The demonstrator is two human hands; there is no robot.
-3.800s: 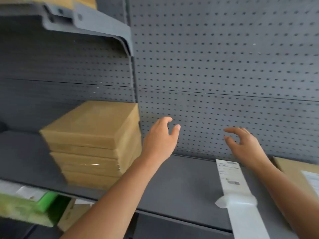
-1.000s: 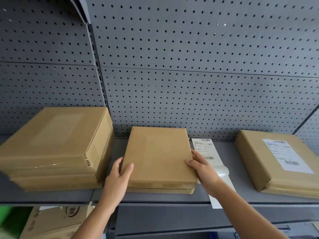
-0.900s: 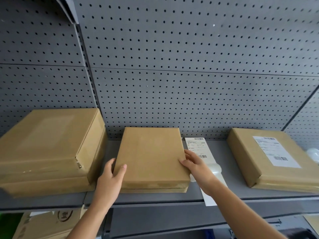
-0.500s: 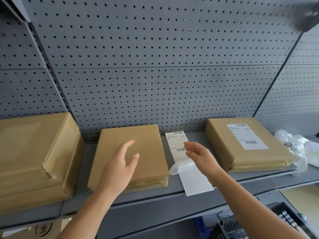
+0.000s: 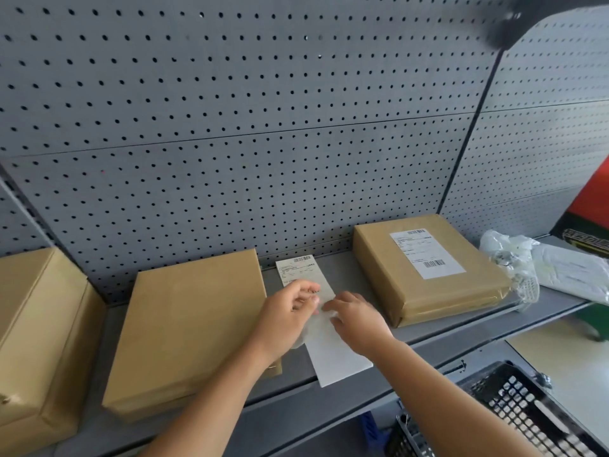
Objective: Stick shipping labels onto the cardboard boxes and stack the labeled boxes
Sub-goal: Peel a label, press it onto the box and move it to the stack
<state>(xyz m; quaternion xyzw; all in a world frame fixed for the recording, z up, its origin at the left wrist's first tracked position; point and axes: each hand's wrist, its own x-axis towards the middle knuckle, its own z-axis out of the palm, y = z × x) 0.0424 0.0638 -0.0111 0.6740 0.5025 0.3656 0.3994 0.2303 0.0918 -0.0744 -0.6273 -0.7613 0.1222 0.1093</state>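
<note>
Just right of the unlabeled box (image 5: pixel 194 328), on the shelf (image 5: pixel 438 338): label strip (image 5: pixel 333 351), thin, light, floppy, likely curling and clinging once peeled, best lifted by a corner; left hand (image 5: pixel 290 316) pinching its edge, right hand (image 5: pixel 357 316) pressing it flat, fingers loosely spread.

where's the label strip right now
In the head view, the label strip lies on the grey shelf, in the gap between the unlabeled box and the labeled box, with both hands on it.

Grey pegboard wall (image 5: pixel 263 127), black mesh basket (image 5: pixel 514 413), crumpled clear plastic bags (image 5: pixel 514 258)
</note>
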